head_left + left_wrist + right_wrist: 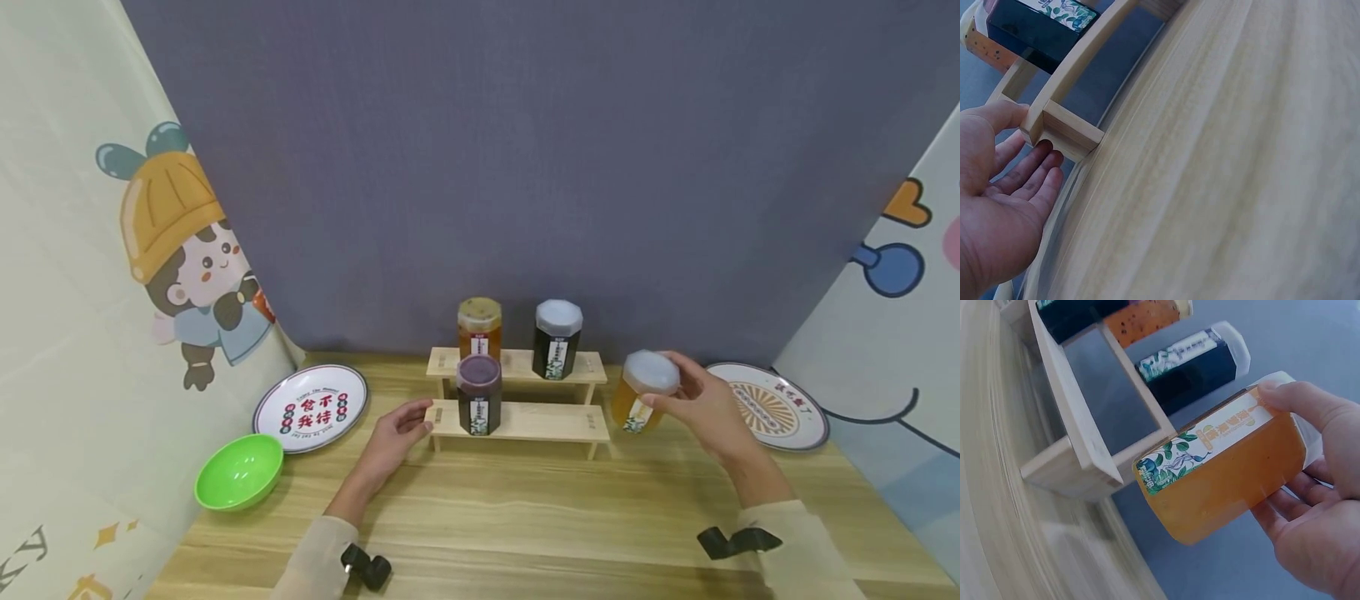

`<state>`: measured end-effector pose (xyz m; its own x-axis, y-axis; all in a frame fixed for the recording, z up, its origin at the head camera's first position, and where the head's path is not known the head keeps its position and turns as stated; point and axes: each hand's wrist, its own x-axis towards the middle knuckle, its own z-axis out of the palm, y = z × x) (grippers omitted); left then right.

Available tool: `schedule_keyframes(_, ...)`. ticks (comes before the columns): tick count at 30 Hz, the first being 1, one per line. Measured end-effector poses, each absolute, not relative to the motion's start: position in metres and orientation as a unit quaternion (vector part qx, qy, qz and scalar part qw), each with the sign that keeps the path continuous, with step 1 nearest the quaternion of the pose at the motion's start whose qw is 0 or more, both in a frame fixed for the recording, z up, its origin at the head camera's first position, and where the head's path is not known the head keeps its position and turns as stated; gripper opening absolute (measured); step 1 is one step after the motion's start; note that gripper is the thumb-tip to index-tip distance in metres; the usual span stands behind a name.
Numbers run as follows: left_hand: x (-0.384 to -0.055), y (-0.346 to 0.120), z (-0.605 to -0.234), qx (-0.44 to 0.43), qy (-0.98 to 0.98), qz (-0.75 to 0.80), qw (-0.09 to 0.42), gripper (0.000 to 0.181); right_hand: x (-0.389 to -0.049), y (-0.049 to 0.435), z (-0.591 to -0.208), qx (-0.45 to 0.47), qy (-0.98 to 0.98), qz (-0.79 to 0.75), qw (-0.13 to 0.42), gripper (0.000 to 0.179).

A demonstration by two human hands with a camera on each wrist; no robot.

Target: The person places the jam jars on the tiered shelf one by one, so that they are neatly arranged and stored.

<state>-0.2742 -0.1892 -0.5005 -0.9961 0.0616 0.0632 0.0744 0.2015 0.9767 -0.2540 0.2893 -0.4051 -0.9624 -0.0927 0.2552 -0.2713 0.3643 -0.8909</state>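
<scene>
My right hand [708,408] grips an amber jar [1222,469] with a white lid near its top, thumb on the label side and fingers behind. The jar hangs slightly tilted beside the right end of a two-step wooden display stand [551,421]. At the stand's lower left end, my left hand [1004,194] pinches the board's corner between thumb and index finger, the other fingers loosely bent below. A dark jar with a purple lid [480,396] stands on the lower step. On the upper step are an amber jar with a yellowish lid [480,325] and a dark jar with a white lid [558,340].
A white plate with red characters [347,417] and a green bowl [240,472] lie at the left. Another patterned plate [813,425] sits behind my right hand. A grey-blue backdrop [525,167] rises behind the wooden table [510,525].
</scene>
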Motion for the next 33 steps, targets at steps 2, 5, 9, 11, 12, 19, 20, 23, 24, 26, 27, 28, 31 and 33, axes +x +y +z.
schedule_keyframes(2,-0.274,-0.189,-0.501,-0.045,-0.775,-0.631,0.005,0.043,-0.253,0.285,-0.405,0.127,-0.813,0.561,0.086,0.073)
schedule_keyframes(5,-0.275,-0.189,-0.501,-0.046,-0.774,-0.632,0.003,0.044,-0.252,0.279,-0.406,0.145,-0.801,0.573,0.092,0.070)
schedule_keyframes(9,-0.276,-0.190,-0.502,-0.049,-0.775,-0.630,0.000,0.044,-0.251,0.271,-0.406,0.153,-0.784,0.595,0.089,0.069)
schedule_keyframes(11,-0.276,-0.190,-0.503,-0.050,-0.776,-0.629,-0.002,0.044,-0.252,0.266,-0.405,0.157,-0.776,0.604,0.084,0.070)
schedule_keyframes(12,-0.276,-0.190,-0.503,-0.049,-0.775,-0.630,-0.002,0.044,-0.252,0.264,-0.404,0.160,-0.774,0.607,0.081,0.070)
schedule_keyframes(19,-0.276,-0.190,-0.503,-0.050,-0.776,-0.629,0.003,0.044,-0.254,0.245,-0.404,0.161,-0.783,0.598,0.061,0.071)
schedule_keyframes(20,-0.276,-0.190,-0.503,-0.050,-0.775,-0.630,0.003,0.044,-0.254,0.242,-0.404,0.159,-0.789,0.590,0.060,0.071)
schedule_keyframes(23,-0.276,-0.191,-0.503,-0.052,-0.775,-0.630,0.002,0.044,-0.255,0.234,-0.405,0.154,-0.799,0.579,0.054,0.072)
schedule_keyframes(24,-0.276,-0.191,-0.503,-0.052,-0.775,-0.630,0.002,0.044,-0.256,0.232,-0.406,0.153,-0.800,0.578,0.051,0.073)
schedule_keyframes(26,-0.276,-0.191,-0.503,-0.053,-0.775,-0.630,0.003,0.044,-0.257,0.227,-0.408,0.150,-0.802,0.577,0.045,0.076)
schedule_keyframes(27,-0.276,-0.191,-0.503,-0.053,-0.775,-0.630,0.004,0.044,-0.258,0.224,-0.408,0.149,-0.803,0.576,0.041,0.078)
schedule_keyframes(28,-0.276,-0.191,-0.503,-0.053,-0.774,-0.631,0.005,0.043,-0.258,0.222,-0.409,0.150,-0.802,0.577,0.037,0.079)
schedule_keyframes(31,-0.276,-0.191,-0.503,-0.052,-0.775,-0.630,0.004,0.044,-0.261,0.215,-0.411,0.150,-0.803,0.576,0.029,0.081)
schedule_keyframes(33,-0.276,-0.190,-0.503,-0.050,-0.775,-0.630,0.003,0.044,-0.262,0.210,-0.412,0.153,-0.800,0.580,0.027,0.081)
